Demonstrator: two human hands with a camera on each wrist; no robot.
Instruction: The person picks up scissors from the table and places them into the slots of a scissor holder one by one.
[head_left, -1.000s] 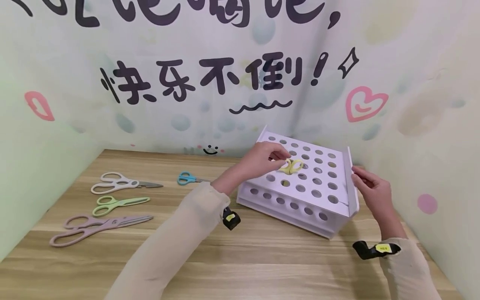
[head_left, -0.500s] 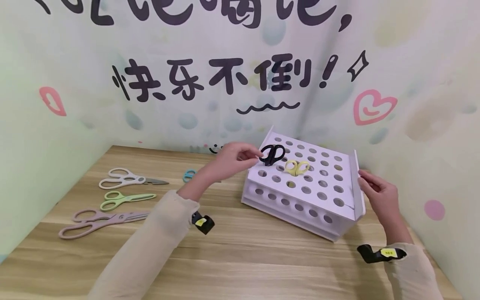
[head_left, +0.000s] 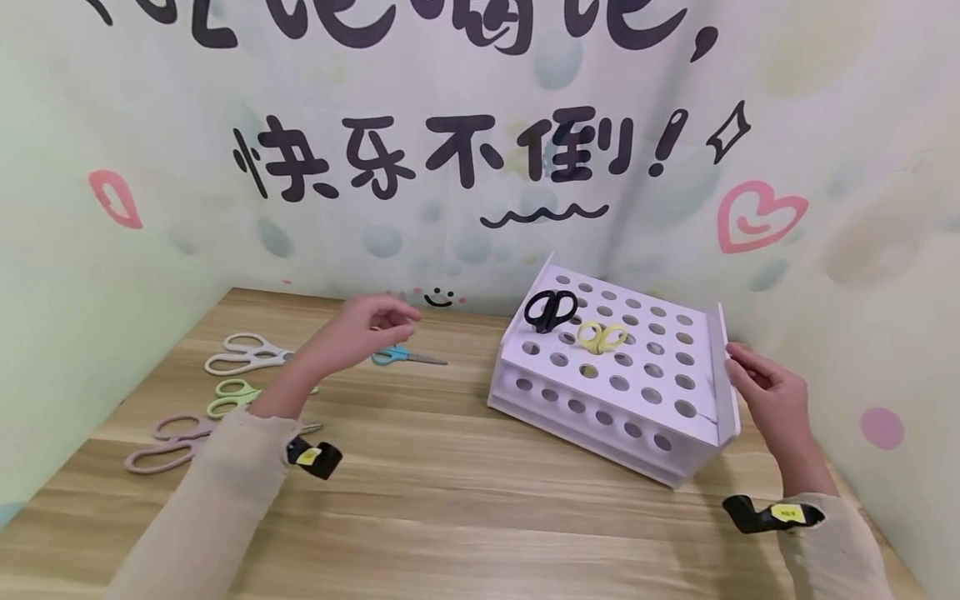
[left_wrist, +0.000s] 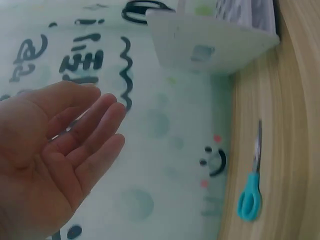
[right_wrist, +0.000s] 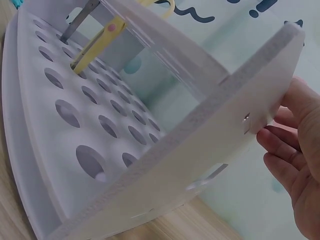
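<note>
My left hand [head_left: 352, 337] hangs in the air with loosely bent fingers and an empty palm, close to the small blue-handled scissors [head_left: 390, 357] on the table. The left wrist view shows that hand [left_wrist: 65, 155] holding nothing. My right hand [head_left: 772, 392] grips the back edge of the side panel of a white rack [head_left: 513, 362] with rows of holes; in the right wrist view its thumb is partly hidden by the panel. Black-handled scissors [head_left: 551, 320] and yellow scissors [head_left: 597, 346] stand in the rack, blades down through its holes.
On the table [head_left: 450, 500] at the left lie white [head_left: 266, 358], green [head_left: 247, 392] and pink [head_left: 197, 432] scissors, partly covered by my left arm. A printed wall cloth [head_left: 465, 233] rises directly behind the table and rack.
My left hand has let go of the black-handled scissors, which now stand in the rack, and has moved left over the table. The right hand keeps its place at the side panel.
</note>
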